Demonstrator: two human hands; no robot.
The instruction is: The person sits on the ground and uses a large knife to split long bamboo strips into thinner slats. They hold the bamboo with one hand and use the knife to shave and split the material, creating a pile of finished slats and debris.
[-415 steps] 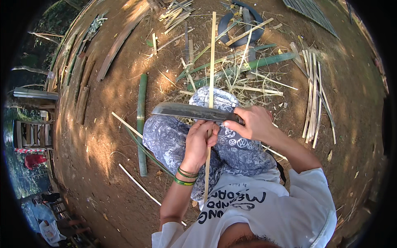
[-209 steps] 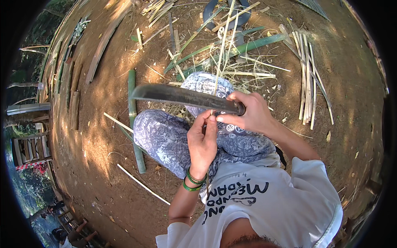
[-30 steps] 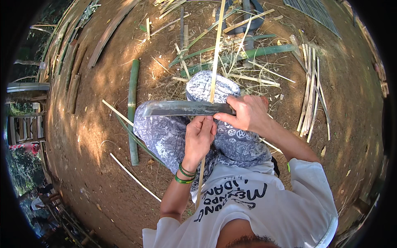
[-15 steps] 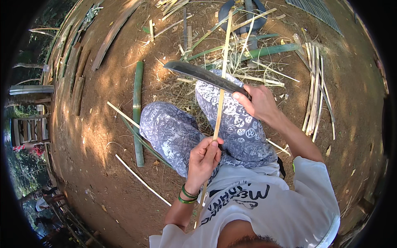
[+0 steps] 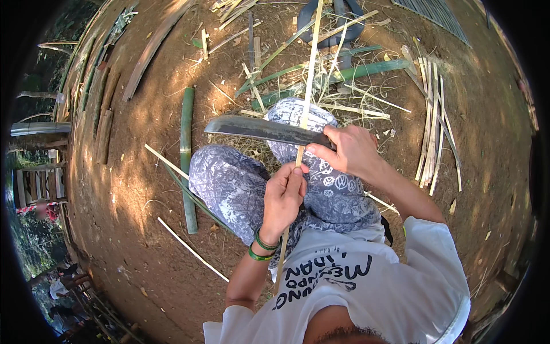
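Note:
A long, pale bamboo strip (image 5: 310,86) runs from beyond my knees back toward my chest. My left hand (image 5: 283,192) pinches it between thumb and fingers, just short of the blade. In my right hand (image 5: 350,150) is the handle of a machete (image 5: 252,128), its broad dark blade pointing left across the strip over my right knee. Blade and strip cross and seem to touch; the exact contact is hard to make out. The fingers under the handle are partly hidden.
Left of my knees lies a green bamboo pole (image 5: 187,155). Beyond my knees, another green bamboo piece (image 5: 372,70) rests among shavings and a dark forked object (image 5: 339,34). Several split strips (image 5: 431,126) lie on the right. A long plank (image 5: 150,54) is at the far left.
My left hand has slid forward along the strip, closer to the machete. The machete has come nearer and shifted left, its blade now lying more level across the strip.

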